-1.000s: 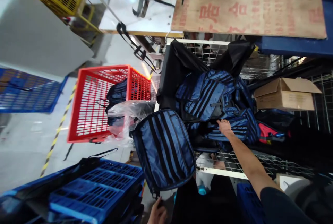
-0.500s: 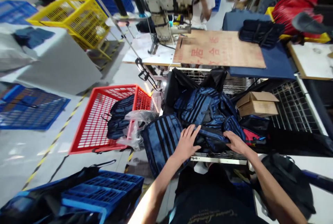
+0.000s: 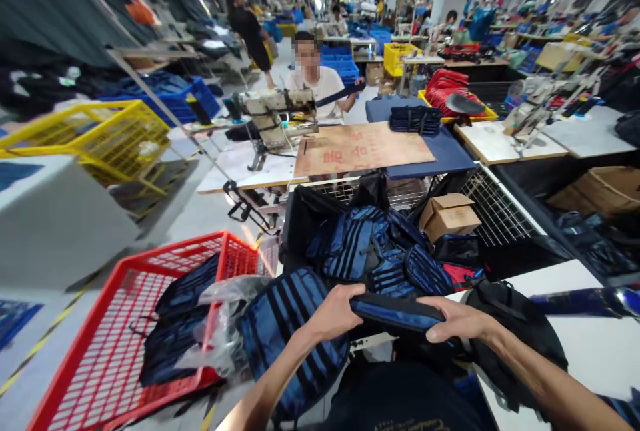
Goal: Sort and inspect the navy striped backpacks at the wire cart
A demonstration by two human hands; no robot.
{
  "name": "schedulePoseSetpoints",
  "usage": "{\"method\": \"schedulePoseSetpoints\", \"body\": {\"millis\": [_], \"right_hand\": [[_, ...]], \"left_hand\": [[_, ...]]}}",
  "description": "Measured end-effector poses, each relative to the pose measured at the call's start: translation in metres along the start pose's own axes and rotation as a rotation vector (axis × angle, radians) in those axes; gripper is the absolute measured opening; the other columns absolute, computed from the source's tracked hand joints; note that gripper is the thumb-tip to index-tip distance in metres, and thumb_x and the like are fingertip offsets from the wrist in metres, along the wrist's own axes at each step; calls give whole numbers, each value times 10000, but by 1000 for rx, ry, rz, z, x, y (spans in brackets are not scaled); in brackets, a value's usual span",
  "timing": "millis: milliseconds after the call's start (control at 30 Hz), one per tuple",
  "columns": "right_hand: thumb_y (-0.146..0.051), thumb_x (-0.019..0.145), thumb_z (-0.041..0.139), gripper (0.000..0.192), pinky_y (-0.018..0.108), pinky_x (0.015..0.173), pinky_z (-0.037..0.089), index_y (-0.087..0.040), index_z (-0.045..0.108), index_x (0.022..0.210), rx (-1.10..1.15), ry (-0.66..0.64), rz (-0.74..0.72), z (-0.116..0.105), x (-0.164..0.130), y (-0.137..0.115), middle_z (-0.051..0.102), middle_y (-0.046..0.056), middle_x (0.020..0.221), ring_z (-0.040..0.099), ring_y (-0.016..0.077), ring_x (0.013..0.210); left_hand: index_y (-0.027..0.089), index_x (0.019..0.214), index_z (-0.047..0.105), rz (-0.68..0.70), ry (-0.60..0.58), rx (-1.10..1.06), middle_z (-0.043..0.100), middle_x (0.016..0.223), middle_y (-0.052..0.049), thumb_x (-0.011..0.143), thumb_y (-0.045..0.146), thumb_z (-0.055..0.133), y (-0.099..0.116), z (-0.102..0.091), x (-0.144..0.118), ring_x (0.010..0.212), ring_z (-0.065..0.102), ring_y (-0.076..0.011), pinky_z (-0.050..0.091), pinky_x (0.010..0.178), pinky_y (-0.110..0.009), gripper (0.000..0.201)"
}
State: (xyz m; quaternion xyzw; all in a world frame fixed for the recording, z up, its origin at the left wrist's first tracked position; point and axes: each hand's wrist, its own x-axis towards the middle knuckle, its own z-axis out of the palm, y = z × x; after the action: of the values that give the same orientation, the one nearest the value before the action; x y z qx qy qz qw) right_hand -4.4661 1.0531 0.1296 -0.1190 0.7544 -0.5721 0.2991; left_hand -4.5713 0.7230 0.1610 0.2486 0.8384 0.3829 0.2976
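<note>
A flat blue striped bag panel [image 3: 397, 312] is held level in front of the person's body, its long axis running left to right between the two hands. The left hand [image 3: 334, 312] is closed on the panel's left end, fingers curled over the upper edge; the right hand [image 3: 457, 321] is closed on the right end, fingers laid along the top and thumb beneath. Neither hand is the nearer: each grips its own end. Just below and left of the left hand, a finished blue striped backpack [image 3: 290, 331] is seen hanging over the edge. Left again, a red plastic crate [image 3: 100, 324] is seen on the floor with dark bags and clear plastic in it. Beyond the panel, a heap of blue striped bags [image 3: 370, 254] is piled in a wire bin, a cardboard box [image 3: 450, 216] beside it. Farther off, a sewing machine [image 3: 275, 111] is mounted on a desk [image 3: 240, 174], with a seated worker [image 3: 320, 84] behind it.
</note>
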Motion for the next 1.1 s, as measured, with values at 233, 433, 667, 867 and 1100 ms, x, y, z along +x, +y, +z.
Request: {"method": "schedulePoseSetpoints", "body": {"millis": [233, 433, 667, 867, 1100], "right_hand": [[-324, 944, 686, 161, 277, 746, 393, -238, 574, 869, -236, 405, -102, -26, 0, -10, 593, -33, 852, 531, 164, 809], [-248, 907, 651, 300, 285, 685, 306, -250, 389, 762, -355, 753, -141, -44, 11, -14, 455, -59, 745, 427, 147, 713], [-214, 919, 765, 261, 251, 751, 420, -256, 523, 1005, -442, 396, -240, -39, -5, -54, 618, -37, 980, 538, 146, 841], [-34, 945, 518, 227, 269, 595, 340, -245, 603, 945, -1032, 1116, -376, -88, 19, -28, 583, 5, 824, 566, 172, 751], [-205, 972, 717, 450, 448, 1026, 586, -268, 633, 1410, -1146, 1206, -475, -85, -1, -72, 724, 115, 1322, 684, 295, 1208]], "left_hand": [[212, 1091, 678, -38, -311, -280, 662, 1028, 6, 860, 475, 784, 30, -17, -16, 987, 599, -218, 480, 905, -318, 365], [239, 1002, 666, 138, 195, 53, 691, 982, -14, 977, 381, 661, 25, -5, 16, 948, 647, -227, 536, 905, -343, 144], [224, 1253, 689, 594, 917, 1011, 721, 897, -39, 953, 21, 492, 0, -54, 32, 829, 693, -214, 464, 626, -295, 412], [214, 1263, 687, 759, 965, 1294, 684, 806, -5, 946, 10, 615, 26, -54, 28, 703, 678, -172, 484, 645, -280, 384], [330, 1520, 626, 671, 1131, 945, 793, 1164, -58, 895, -12, 589, 60, -29, 36, 906, 801, -179, 578, 707, -226, 713]]}}
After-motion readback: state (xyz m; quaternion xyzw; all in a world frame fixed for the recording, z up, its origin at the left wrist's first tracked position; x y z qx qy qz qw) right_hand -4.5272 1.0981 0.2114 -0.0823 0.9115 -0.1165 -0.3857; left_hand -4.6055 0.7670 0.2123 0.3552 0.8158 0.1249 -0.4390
